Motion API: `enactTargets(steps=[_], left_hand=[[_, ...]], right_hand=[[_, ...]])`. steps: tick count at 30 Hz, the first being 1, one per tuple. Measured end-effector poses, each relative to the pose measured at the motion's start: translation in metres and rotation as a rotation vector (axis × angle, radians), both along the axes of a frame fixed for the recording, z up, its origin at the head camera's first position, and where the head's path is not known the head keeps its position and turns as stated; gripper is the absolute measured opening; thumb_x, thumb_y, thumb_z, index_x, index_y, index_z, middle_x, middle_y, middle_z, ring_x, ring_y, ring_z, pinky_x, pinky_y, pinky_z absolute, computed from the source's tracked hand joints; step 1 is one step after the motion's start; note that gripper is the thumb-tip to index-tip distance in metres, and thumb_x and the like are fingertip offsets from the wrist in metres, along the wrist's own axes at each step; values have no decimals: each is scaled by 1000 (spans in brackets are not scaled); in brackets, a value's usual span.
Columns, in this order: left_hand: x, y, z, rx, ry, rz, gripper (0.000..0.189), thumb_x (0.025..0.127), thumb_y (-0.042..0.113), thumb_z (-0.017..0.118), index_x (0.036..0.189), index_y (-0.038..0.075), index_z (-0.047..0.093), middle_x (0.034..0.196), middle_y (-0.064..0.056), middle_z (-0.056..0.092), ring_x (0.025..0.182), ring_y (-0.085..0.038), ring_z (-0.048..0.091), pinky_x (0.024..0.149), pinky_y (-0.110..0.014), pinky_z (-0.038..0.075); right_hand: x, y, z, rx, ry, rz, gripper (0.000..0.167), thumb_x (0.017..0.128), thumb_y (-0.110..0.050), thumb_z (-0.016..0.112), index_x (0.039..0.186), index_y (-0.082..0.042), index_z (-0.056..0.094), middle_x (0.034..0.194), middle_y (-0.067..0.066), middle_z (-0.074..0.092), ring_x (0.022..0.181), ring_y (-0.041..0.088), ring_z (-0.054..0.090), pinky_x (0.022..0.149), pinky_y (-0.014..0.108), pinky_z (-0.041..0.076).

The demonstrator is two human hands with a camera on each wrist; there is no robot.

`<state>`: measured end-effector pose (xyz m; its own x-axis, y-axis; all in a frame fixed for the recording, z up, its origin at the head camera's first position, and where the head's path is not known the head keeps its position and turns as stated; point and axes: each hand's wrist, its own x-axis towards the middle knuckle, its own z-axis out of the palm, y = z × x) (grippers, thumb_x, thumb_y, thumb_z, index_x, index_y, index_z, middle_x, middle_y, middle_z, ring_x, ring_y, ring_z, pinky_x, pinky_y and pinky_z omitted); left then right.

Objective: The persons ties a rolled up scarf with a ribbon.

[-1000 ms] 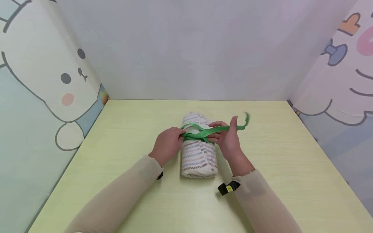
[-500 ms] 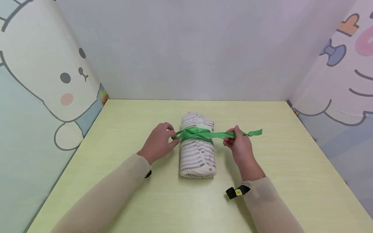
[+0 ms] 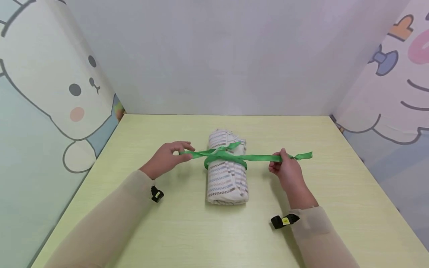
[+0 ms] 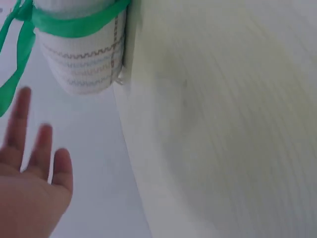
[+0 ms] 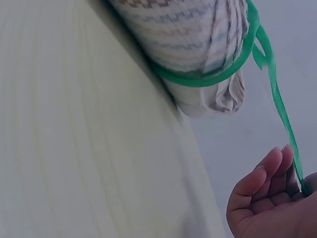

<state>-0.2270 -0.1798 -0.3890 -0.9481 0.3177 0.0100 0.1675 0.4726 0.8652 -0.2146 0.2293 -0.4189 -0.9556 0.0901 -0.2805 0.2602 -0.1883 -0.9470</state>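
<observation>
A rolled white towel [image 3: 228, 182] with rows of small coloured pattern lies on the table, its length pointing away from me. Round its middle runs a green ribbon [image 3: 256, 158], crossed on top, where a short piece sticks up to the right. My left hand [image 3: 167, 158], left of the roll, pinches one ribbon end between thumb and finger. In the left wrist view its other fingers [image 4: 40, 153] are extended; the pinch is out of frame. My right hand [image 3: 288, 171], on the right, grips the other end with curled fingers, and a short tail sticks out beyond it.
The pale wood-grain table [image 3: 214, 234] carries the roll. A plain whitish wall [image 3: 228, 59] stands at the back, with cartoon-printed panels [image 3: 43, 111] along both sides. Black wrist devices [image 3: 156, 194] are strapped at both sleeves.
Both hands have moved apart, the left one leftward and the right one rightward. The ribbon now stretches out taut on both sides, and the loops on top have drawn in smaller.
</observation>
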Motion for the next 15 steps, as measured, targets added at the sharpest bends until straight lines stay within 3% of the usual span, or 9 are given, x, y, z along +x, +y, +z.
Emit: enactTargets(steps=[4,8,10,12,14,15], left_hand=[[-3,-13,-3,127,-36,10,38,99,35,72,81,3,61,135,-5,67,134,-22,53,102,-50,44],[-4,-24,-2,226,-40,21,39,103,31,67,76,6,54,123,2,69,128,-15,56,100,-42,42],[-4,-30,-1,326,-65,0,39,105,27,63,74,9,49,100,2,64,109,-15,59,96,-39,43],[-4,-36,0,426,-100,-34,42,107,22,59,72,9,41,80,-2,48,86,-19,52,88,-37,44],[-5,-42,0,423,-126,-48,44,108,23,58,73,10,36,74,-3,33,75,-22,40,79,-36,43],[-5,-44,0,358,-123,-37,45,107,27,60,73,10,36,72,-3,32,70,-22,35,74,-36,42]], right_hand=[[-1,8,-2,5,-27,-13,43,112,-44,32,114,-5,49,80,1,61,76,12,58,74,26,55],[-3,17,-2,-2,-56,-41,42,112,-44,31,114,-6,49,80,1,62,76,12,59,73,25,55],[-4,21,-2,-10,-69,-67,43,112,-45,31,113,-6,48,79,1,62,75,12,59,72,25,55],[-5,25,-2,-8,-79,-85,44,111,-47,31,113,-7,48,79,1,62,75,12,59,72,25,55],[-6,29,-3,23,-92,-75,45,110,-48,31,113,-7,48,80,1,61,75,12,58,71,26,55],[-7,30,-4,55,-100,-59,46,111,-48,30,114,-6,49,81,2,60,75,12,58,71,26,55]])
